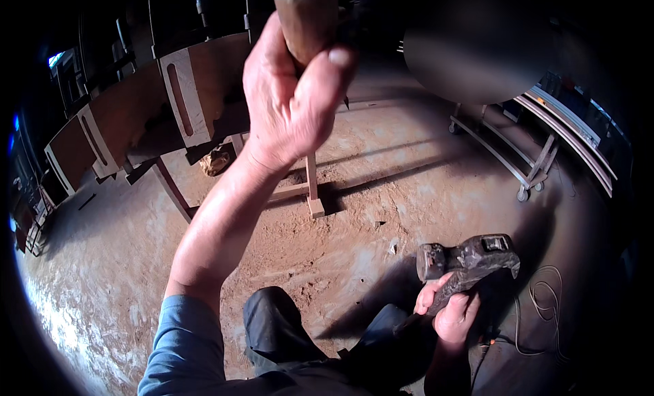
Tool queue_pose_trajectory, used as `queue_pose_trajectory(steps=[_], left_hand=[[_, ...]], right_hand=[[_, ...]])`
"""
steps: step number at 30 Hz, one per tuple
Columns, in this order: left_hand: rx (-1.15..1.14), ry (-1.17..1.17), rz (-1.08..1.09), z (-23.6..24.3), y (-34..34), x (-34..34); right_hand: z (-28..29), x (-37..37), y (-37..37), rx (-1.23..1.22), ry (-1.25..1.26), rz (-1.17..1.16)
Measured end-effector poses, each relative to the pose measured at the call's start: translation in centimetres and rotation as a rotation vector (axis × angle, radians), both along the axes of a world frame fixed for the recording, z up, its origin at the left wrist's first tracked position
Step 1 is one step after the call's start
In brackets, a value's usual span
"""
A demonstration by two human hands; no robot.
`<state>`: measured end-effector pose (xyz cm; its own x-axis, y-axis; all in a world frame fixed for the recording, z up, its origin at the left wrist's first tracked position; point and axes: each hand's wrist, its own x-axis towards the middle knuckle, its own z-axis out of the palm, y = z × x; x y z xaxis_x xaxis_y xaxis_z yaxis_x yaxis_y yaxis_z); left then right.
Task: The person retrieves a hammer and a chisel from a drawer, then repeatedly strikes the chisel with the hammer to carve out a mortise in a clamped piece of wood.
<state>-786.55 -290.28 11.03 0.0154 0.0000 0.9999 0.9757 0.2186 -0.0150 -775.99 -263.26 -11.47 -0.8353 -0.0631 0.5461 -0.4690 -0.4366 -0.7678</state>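
Note:
My left hand [293,103] is raised close in front of me at the top. It is closed around a thick wooden handle [308,21] with a greyish end, which the frame's upper edge cuts off; what kind of tool it belongs to does not show. Low on the right, my right hand [455,314] grips a worn, dark claw hammer [470,254] just below its head. The hammer's round face points left and its claw curves down on the right. Most of its shaft is lost in shadow against my dark trousers.
Large brown wooden panels [136,99] stand on a wooden frame [312,191] to the left. A wheeled metal trolley [531,165] carries long boards [569,140] at the right. A loose cable [545,307] lies on the dusty floor [381,164]. A dark round blur hides part of the top right.

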Motion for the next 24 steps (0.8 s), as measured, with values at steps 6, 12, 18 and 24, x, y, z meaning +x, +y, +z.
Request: queue_pose_trajectory(steps=[6,12,18,24], left_hand=[[0.142,-0.154,-0.348,4.0,1.1,-1.0],[0.249,-0.381,-0.171,5.4,1.3,-1.8],[0.265,-0.439,0.028,6.1,0.9,-2.6],[0.087,-0.426,0.021,6.1,1.6,-2.6]], right_hand=[[2.4,0.1,0.4,0.247,-0.086,-0.084],[2.6,-0.6,0.4,0.241,0.023,0.028],[4.3,-1.4,1.8,0.463,0.064,-0.180],[11.1,-4.2,3.3,0.484,0.069,-0.276]])
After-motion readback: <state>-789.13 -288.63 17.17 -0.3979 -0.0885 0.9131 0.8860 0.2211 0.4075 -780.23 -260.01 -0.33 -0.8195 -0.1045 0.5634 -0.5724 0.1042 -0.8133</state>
